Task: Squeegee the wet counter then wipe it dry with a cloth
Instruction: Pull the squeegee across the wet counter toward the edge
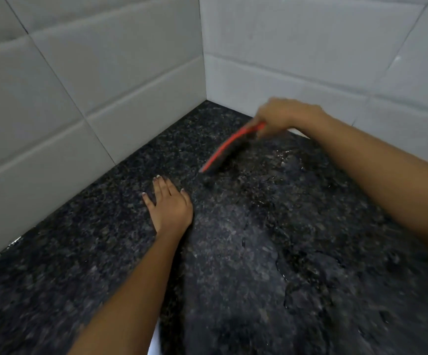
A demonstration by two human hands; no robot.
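Note:
A dark speckled granite counter (84, 247) fills the lower view, with a wet film and water patches spread over its middle and right part. My right hand (284, 115) grips the handle of a red and black squeegee (224, 152) near the back corner; its blade rests on the counter, slanting from upper right to lower left, blurred by motion. My left hand (169, 203) lies flat on the counter with fingers spread, just left of and below the blade's lower end, holding nothing. No cloth is in view.
White tiled walls (92, 80) meet in a corner behind the counter and border it on the left and at the back. A sliver of something white (154, 339) shows at the bottom edge beside my left forearm.

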